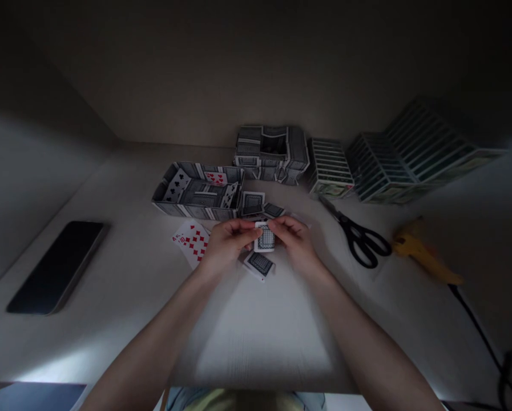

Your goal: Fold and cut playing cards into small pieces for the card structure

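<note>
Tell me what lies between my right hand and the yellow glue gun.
In the head view, black-handled scissors lie between the right hand and the yellow glue gun.

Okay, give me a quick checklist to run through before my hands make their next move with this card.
1. Card gripped from both sides by left hand and right hand: ok.
2. Only a single layer in that grip: cannot tell.
3. Scissors lying on the table, apart from both hands: ok.
4. Yellow glue gun cool enough to touch: cannot tell; its heat doesn't show.
5. Open box made of cards standing with its opening upward: ok.
6. Bright, even light over the work: not ok; the scene is dim and shadowed.
</note>
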`<state>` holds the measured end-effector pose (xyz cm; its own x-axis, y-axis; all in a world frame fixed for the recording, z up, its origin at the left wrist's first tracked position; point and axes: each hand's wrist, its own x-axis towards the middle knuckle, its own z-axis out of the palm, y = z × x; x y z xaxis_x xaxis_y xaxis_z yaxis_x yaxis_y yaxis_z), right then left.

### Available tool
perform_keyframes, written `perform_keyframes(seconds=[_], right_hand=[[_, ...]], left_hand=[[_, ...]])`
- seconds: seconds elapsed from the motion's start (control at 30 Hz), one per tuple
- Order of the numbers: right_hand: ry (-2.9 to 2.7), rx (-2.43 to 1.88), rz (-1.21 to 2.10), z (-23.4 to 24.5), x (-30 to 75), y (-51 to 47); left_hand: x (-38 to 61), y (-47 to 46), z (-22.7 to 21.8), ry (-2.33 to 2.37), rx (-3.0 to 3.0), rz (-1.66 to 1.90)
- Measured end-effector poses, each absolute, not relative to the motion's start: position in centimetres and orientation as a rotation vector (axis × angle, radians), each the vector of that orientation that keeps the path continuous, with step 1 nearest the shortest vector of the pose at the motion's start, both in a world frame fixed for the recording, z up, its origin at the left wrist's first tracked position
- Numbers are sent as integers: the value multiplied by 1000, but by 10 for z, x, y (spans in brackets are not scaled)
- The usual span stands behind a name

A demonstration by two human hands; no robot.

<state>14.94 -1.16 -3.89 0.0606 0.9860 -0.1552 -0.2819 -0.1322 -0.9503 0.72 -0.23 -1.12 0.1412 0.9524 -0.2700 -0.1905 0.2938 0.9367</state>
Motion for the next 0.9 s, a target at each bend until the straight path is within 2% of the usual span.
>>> perform_keyframes(seconds=[0.7,0.9], right_hand=[[-931,-1122,1297,-38,149,-14],[-900,-1024,1452,-41,146,-14]], left_hand=[[8,-4,-12,1047,810,1000],[5,-1,-15,1050,818,1000]])
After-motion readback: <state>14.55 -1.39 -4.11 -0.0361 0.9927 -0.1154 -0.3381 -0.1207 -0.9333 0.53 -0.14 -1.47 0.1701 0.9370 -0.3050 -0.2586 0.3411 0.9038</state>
